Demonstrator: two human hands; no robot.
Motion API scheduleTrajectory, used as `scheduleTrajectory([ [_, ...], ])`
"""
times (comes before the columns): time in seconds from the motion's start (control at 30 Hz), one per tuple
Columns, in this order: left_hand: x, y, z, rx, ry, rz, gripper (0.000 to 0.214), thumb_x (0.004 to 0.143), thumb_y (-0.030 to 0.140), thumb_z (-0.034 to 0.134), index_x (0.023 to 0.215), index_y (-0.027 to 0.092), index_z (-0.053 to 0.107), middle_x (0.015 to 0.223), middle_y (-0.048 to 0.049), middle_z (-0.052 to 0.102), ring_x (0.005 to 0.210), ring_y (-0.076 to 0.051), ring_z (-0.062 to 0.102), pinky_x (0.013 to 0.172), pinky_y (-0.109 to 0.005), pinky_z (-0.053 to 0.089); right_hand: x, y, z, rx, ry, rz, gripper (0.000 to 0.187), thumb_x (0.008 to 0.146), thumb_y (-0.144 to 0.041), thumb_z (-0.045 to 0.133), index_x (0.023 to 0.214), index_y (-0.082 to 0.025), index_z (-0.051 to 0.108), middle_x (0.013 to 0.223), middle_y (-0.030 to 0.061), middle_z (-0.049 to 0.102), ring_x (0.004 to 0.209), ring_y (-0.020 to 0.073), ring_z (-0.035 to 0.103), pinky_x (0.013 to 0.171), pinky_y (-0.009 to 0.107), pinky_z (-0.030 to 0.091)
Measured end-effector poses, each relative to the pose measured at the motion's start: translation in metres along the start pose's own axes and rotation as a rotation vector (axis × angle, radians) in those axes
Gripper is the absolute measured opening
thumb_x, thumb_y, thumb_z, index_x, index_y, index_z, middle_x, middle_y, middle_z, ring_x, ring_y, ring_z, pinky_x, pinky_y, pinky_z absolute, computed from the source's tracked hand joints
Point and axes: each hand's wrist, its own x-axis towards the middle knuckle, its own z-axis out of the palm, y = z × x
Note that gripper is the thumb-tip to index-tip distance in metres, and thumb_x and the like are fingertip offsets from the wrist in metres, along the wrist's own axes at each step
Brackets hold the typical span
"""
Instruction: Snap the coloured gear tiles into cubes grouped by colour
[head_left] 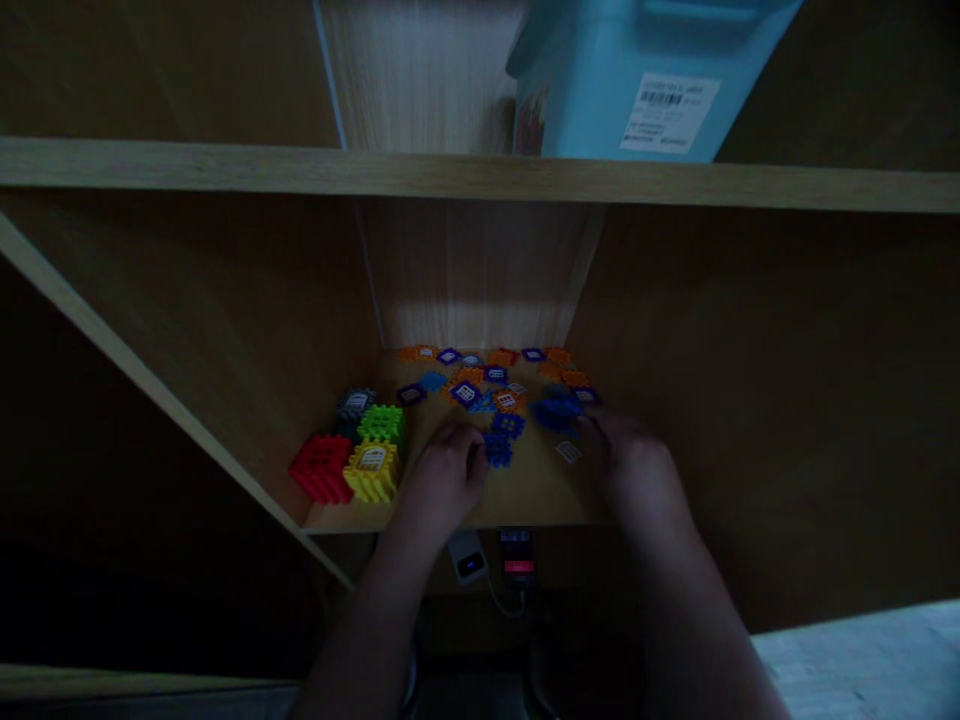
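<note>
My left hand (448, 470) is closed on a stack of dark blue interlocking plastic tiles (497, 450), near the middle of the shelf. On the right, my right hand (622, 450) pinches a blue tile (556, 410), which is blurred. Just behind the stack lies another blue tile (508, 425) with square holes. A small white window-shaped piece (568, 452) rests beside my right fingers. Farther back, orange, purple and blue tiles are scattered, among them a purple tile with a white grid (465, 393).
Sorted stacks stand at the left: red tiles (322, 470), yellow tiles (373, 470), green tiles (382, 425) and dark grey tiles (356, 403). A light blue bin (637, 80) sits on the upper shelf (450, 175). Below are a phone (517, 558) and a white device (468, 558) with a cable.
</note>
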Motion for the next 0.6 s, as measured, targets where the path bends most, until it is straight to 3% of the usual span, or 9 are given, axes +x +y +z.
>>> scheduleTrajectory([
  [0.1,0.0,0.001,-0.001,0.002,0.004,0.009,0.013,0.101,0.013,0.057,0.1,0.023,0.065,0.104,-0.0065,0.069,0.099,-0.025,0.07,0.093,-0.042,0.057,-0.017,0.011,0.011,0.064,-0.116,-0.135,0.03,0.11,-0.028,0.052,0.121,-0.022,0.079,0.121,0.0137,0.082,0.111,0.0307,0.078,0.1,0.044,0.061],
  [0.3,0.001,0.003,-0.002,0.009,-0.004,0.004,0.013,0.101,0.013,0.057,0.1,0.022,0.065,0.104,-0.0066,0.069,0.098,-0.025,0.07,0.092,-0.042,0.056,-0.018,0.01,0.028,0.151,-0.197,-0.202,0.025,0.108,-0.026,0.059,0.121,-0.026,0.08,0.119,0.0101,0.083,0.11,0.0296,0.076,0.1,0.046,0.062],
  [0.37,0.001,0.003,-0.003,0.007,-0.01,0.002,0.013,0.101,0.013,0.056,0.101,0.022,0.066,0.104,-0.0065,0.07,0.098,-0.025,0.07,0.092,-0.042,0.057,-0.019,0.011,0.029,0.182,-0.21,-0.202,0.025,0.104,-0.024,0.065,0.125,-0.026,0.078,0.124,0.0099,0.081,0.115,0.0306,0.075,0.104,0.05,0.06],
  [0.5,0.0,0.003,-0.003,0.028,-0.001,0.003,0.013,0.101,0.013,0.057,0.102,0.023,0.066,0.105,-0.0066,0.07,0.1,-0.025,0.07,0.094,-0.042,0.057,-0.021,0.021,0.021,0.192,-0.226,-0.147,0.042,0.096,-0.028,0.078,0.137,-0.026,0.072,0.143,0.0121,0.073,0.132,0.0355,0.067,0.114,0.058,0.055],
  [0.6,0.0,0.002,-0.003,0.042,0.007,0.018,0.012,0.1,0.014,0.058,0.102,0.023,0.066,0.105,-0.0063,0.071,0.099,-0.025,0.071,0.092,-0.041,0.057,-0.022,0.029,0.011,0.145,-0.195,-0.071,0.052,0.089,-0.034,0.086,0.138,-0.024,0.071,0.139,0.0158,0.072,0.13,0.0399,0.066,0.111,0.063,0.055],
])
